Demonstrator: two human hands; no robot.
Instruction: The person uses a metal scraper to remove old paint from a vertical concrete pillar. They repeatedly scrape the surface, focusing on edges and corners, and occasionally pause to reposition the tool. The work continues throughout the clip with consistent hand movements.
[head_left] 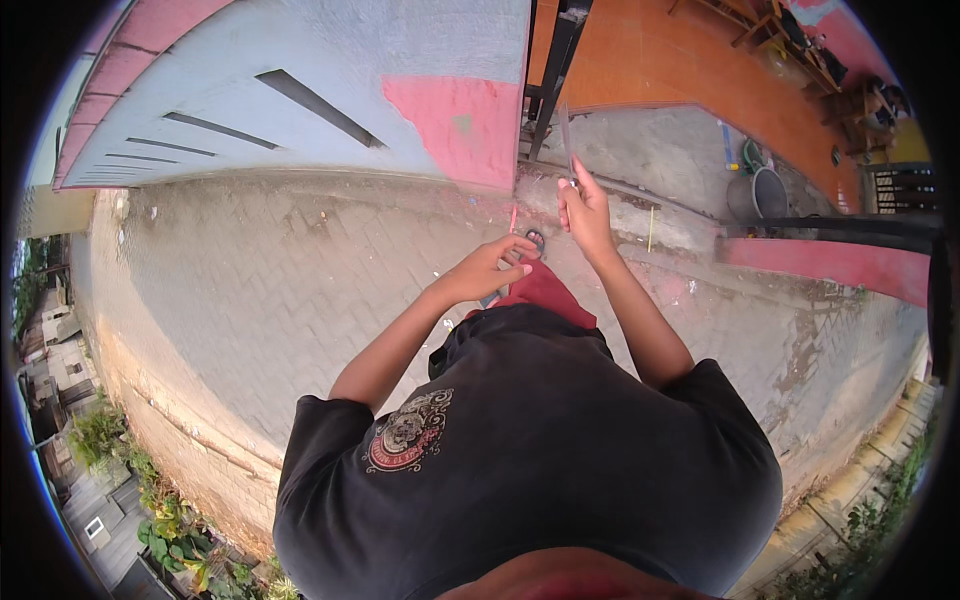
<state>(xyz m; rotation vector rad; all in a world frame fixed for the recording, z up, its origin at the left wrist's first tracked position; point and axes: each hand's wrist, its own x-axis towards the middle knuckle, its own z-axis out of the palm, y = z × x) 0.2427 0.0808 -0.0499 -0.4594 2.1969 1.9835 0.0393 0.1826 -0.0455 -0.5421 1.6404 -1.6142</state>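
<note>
My right hand (586,212) is raised at the gate opening, its fingers wrapped round the lower end of a slim, pale, blade-like tool (566,135). The tool points up and away from me; its exact kind is hard to make out. Lower and to the left, my left hand (488,268) hovers in front of my body with the fingers loosely bent and the thumb apart. I see nothing in it. A thin pink strip (514,218) shows just beyond its fingertips; whether they touch cannot be told. Below the hands are my red trousers (545,292) and a sandalled foot (535,240).
A blue and pink wall (455,130) with slots stands ahead left. The black metal gate (555,80) meets its end. Beyond lie an orange tiled floor (640,60), a grey bucket (768,192) and wooden benches (775,40). Paving (270,260) surrounds me; a low pink wall (820,262) is right.
</note>
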